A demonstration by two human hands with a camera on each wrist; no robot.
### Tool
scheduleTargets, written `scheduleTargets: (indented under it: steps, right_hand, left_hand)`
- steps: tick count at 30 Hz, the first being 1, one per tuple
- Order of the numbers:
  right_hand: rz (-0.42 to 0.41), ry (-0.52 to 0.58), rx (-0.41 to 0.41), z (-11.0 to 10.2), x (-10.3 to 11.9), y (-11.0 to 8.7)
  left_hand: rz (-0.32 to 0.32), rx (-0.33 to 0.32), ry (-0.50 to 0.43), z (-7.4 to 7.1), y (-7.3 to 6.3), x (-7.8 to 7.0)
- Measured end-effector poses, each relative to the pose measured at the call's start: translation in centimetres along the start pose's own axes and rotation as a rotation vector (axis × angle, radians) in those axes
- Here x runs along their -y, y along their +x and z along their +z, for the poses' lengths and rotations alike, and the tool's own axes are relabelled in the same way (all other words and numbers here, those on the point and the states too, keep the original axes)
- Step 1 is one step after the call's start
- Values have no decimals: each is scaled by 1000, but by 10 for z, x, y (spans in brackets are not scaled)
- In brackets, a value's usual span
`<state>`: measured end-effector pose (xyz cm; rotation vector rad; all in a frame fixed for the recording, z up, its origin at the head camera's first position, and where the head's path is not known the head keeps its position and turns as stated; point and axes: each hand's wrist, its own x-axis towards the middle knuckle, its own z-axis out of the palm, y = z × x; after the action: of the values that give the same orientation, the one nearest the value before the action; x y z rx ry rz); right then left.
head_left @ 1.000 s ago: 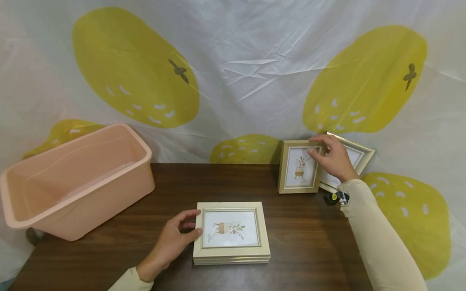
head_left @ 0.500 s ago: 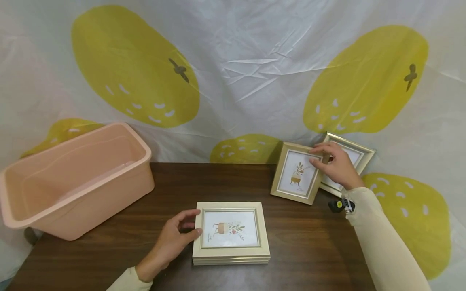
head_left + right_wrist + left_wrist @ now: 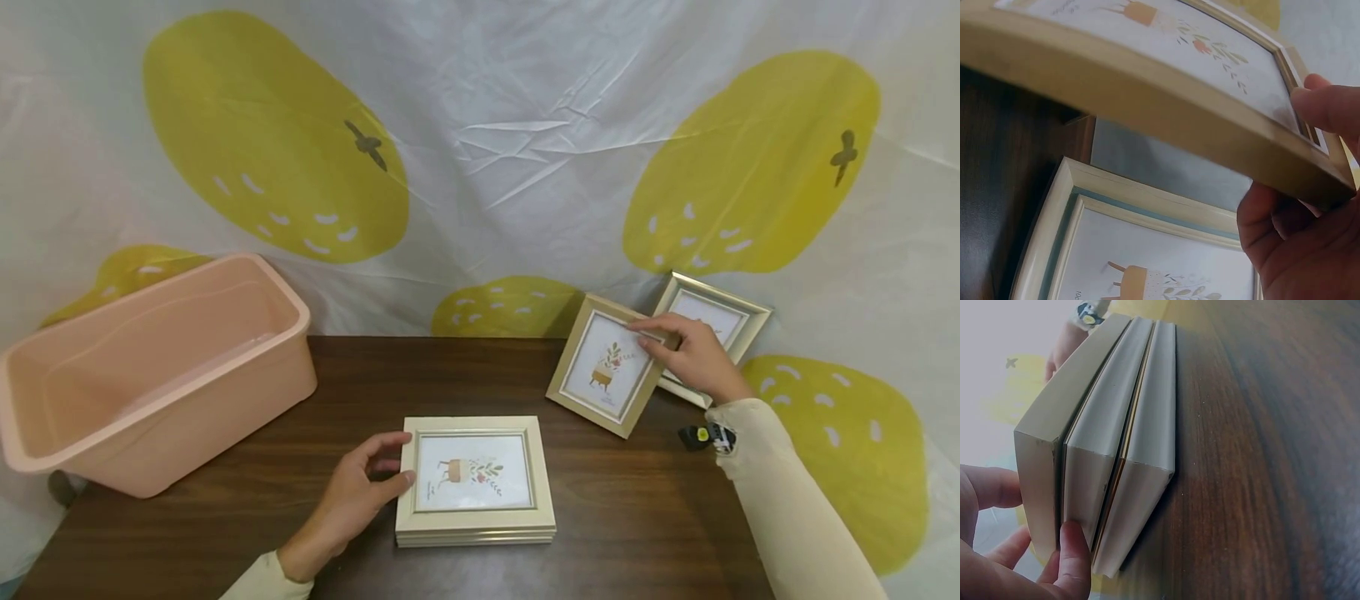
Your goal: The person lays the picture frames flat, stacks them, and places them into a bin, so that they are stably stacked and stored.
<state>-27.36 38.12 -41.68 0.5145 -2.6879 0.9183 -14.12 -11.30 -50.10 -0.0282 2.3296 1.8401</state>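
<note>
A small gold-wood picture frame (image 3: 600,368), with a plant print, tilts in my right hand (image 3: 701,358), which pinches its upper right corner. In the right wrist view, the thumb lies over the front of this frame (image 3: 1166,106) and fingers curl beneath. Behind it a second, silvery-gold picture frame (image 3: 750,321) leans against the cloth, partly hidden. My left hand (image 3: 348,496) rests its fingertips on the left side of a stack of cream picture frames (image 3: 480,521). The left wrist view shows three frames in that stack (image 3: 1094,425), the thumb touching the side.
On the left of the dark wood table (image 3: 630,517) stands a pink plastic tub (image 3: 217,417). A cloth backdrop (image 3: 517,208) with yellow fruit prints hangs behind the table's back edge.
My right hand has tilted the gold-wood frame from upright to leaning, drawing it forward and slightly left, off the backdrop. The left hand and the stack stay put.
</note>
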Motion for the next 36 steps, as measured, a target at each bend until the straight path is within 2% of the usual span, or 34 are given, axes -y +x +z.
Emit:
scheduleTargets:
  steps: [5, 9, 13, 21, 31, 36]
  right_hand:
    - [-17, -39, 25, 0, 2, -3]
    - [-41, -19, 19, 3, 3, -7]
    - [-27, 26, -39, 7, 5, -13]
    - [59, 132, -130, 13, 3, -27]
    - [52, 318, -274, 9, 17, -42]
    - [50, 339, -317, 4, 30, -48]
  left_hand:
    - [-8, -6, 7, 1, 0, 0]
    - [-11, -5, 6, 1, 0, 0]
    - [-7, 1, 8, 1, 0, -1]
    - [3, -1, 53, -1, -2, -1]
    - [23, -4, 64, -3, 0, -2]
    - [49, -29, 79, -6, -1, -5]
